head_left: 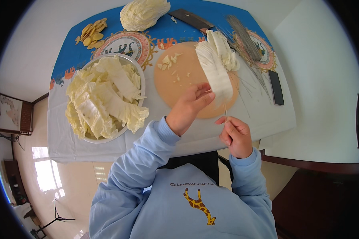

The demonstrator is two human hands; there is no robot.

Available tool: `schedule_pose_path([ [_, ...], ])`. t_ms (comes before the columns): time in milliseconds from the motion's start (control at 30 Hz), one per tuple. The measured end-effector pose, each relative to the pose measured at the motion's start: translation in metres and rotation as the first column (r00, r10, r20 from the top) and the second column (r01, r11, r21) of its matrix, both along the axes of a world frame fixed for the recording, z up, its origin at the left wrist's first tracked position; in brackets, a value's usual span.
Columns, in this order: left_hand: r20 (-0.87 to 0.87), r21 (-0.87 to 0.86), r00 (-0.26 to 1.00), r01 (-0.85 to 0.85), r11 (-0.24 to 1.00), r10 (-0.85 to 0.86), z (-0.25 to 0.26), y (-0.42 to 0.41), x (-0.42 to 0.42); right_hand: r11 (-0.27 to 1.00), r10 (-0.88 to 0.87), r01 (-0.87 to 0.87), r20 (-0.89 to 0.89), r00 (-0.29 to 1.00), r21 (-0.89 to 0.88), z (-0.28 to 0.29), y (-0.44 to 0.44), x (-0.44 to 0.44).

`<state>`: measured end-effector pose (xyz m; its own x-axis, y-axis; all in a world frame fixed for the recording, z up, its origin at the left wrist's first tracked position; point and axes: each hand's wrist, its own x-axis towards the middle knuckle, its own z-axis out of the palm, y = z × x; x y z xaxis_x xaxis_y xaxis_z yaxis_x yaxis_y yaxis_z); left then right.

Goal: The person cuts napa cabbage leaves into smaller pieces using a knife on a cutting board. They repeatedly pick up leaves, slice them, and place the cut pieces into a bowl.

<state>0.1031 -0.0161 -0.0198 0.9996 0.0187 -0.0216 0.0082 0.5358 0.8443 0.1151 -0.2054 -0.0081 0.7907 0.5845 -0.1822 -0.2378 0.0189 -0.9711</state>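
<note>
My left hand (191, 106) pinches the side of a pale napa cabbage leaf (217, 76) near its thick lower end. The leaf is held up over a round tan cutting board (179, 76), and its lower end is blurred. In my right hand (235, 136) is a thin skewer (226, 111), pointing up at the leaf's lower end. Whether its tip is inside the leaf cannot be seen. More cabbage (229, 61) lies at the board's right edge, behind the leaf. Small cabbage scraps (168, 61) are scattered on the board's left part.
A metal bowl (143, 89) heaped with cabbage leaves (104, 95) stands left. Behind are potato slices (92, 32), a cabbage head (144, 13) and a cleaver (191, 19). Thin metal skewers (245, 38), some loose, and a phone (276, 88) lie right, near the table's edge.
</note>
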Motion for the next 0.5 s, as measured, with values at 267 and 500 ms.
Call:
schedule_pose_path([
  [267,-0.002,-0.031,1.000,-0.008,0.999,0.008,0.010,-0.013,0.013,0.990,-0.004,0.019,0.106,0.994,-0.142,0.044,-0.035,0.073],
  [500,0.011,-0.019,1.000,0.029,0.999,-0.029,0.011,-0.023,0.022,0.985,0.028,-0.005,0.131,0.991,-0.175,0.036,-0.031,0.143],
])
